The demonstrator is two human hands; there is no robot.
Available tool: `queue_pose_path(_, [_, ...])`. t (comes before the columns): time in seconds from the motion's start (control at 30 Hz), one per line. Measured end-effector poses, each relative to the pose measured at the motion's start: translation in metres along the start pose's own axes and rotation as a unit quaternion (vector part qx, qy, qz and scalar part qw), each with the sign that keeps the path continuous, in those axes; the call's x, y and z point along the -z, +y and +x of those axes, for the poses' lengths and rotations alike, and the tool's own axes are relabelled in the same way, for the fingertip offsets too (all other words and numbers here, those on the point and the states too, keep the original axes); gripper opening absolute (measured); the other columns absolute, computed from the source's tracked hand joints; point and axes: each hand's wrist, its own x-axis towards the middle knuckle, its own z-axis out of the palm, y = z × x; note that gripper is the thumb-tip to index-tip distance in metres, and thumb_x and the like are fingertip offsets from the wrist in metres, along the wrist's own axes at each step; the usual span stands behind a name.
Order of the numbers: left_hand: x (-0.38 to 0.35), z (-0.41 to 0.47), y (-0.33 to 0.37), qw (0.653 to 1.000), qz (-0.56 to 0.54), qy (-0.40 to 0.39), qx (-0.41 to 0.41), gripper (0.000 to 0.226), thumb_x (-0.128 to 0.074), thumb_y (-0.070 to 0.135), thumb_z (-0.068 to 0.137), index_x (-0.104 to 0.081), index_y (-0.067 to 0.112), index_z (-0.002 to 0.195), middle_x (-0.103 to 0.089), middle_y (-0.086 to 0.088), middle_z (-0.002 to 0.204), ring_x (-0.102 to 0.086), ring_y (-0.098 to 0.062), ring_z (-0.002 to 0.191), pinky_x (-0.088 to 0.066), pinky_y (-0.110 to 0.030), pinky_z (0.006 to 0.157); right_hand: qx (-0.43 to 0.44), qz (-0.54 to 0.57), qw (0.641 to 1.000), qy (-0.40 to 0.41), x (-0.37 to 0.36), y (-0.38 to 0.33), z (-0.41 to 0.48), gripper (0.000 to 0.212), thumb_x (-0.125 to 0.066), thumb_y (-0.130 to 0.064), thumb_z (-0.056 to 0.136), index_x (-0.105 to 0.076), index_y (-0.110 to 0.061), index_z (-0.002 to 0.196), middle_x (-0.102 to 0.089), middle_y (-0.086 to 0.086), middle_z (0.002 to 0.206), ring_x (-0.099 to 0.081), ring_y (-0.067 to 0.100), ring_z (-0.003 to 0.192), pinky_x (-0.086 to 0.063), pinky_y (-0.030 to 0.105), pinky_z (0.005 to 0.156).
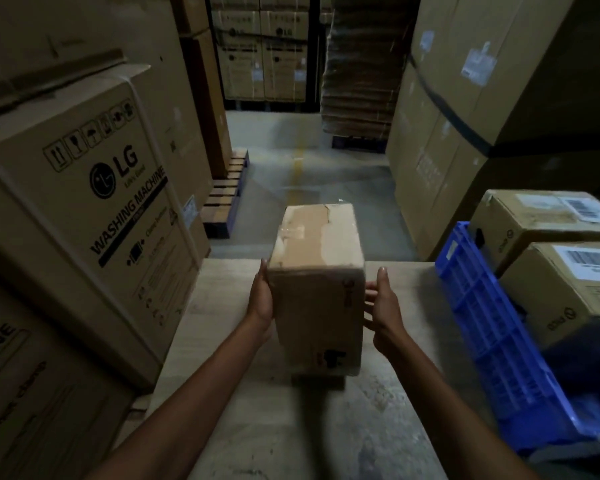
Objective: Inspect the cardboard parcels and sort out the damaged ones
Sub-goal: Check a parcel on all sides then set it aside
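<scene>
Standing on end between two hands: one parcel [317, 306], plain brown cardboard, over the near half of a wooden table [291, 427]. Whether its lower end rests on the table or hangs just above it cannot be told.

Grip: left hand [262, 299] laid flat against the parcel's left side, fingers straight and pointing up. Right hand [383, 306] at the right side, fingers straight, thumb up, fingertips touching or almost touching the cardboard, palm a little off it. Neither hand curls round the parcel.

Parcel markings: clear tape across the top face, and a crease or tear near that face's far edge. A small round logo on the right edge and black symbols near the lower end are too blurred to read.

Right of table: blue crate [492, 323], slatted plastic, tilted, just beside two labelled boxes [568, 289]. Each has a white barcode sticker on top and a small round mark on the side; the text is not legible.

Left of table: LG box [84, 202], printed "LG" and "WASHING MACHINE", with a row of handling symbols above the logo. Below it, a lower box [32, 393] showing the letters "INE".

Further off: wooden pallet [226, 195] on the grey floor [267, 133], with a yellow line [297, 164] down the aisle. Tall boxes [465, 64] at right carry white labels, unreadable. At the far end, far boxes [260, 50] with LG logos stand beside a wrapped stack [357, 64] of flat cardboard.
</scene>
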Motion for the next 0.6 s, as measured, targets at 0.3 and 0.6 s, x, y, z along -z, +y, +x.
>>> queue_pose_path(0.3, [0.000, -0.037, -0.015, 0.917, 0.256, 0.056, -0.300, 0.041, -0.048, 0.045, 0.097, -0.059, 0.014, 0.121, -0.062, -0.002, 0.119, -0.057, -0.011, 0.112, -0.046, -0.010, 0.087, 0.155, -0.137, 0.976, 0.066, 0.007, 0.008, -0.013, 0.038, -0.051, -0.042, 0.103, -0.057, -0.017, 0.131, -0.062, 0.007, 0.133, -0.058, 0.025, 0.123, -0.050, 0.047, 0.101])
queue_pose_path(0.6, [-0.004, -0.042, -0.025, 0.623, 0.588, -0.033, -0.516, 0.031, -0.052, 0.028, 0.095, -0.071, 0.008, 0.107, -0.069, -0.012, 0.109, -0.063, -0.027, 0.104, -0.050, -0.040, 0.091, 0.452, -0.523, 0.720, 0.061, -0.001, 0.030, -0.025, 0.048, -0.039, -0.042, 0.099, -0.067, -0.013, 0.124, -0.065, 0.010, 0.133, -0.059, 0.029, 0.125, -0.046, 0.050, 0.105])
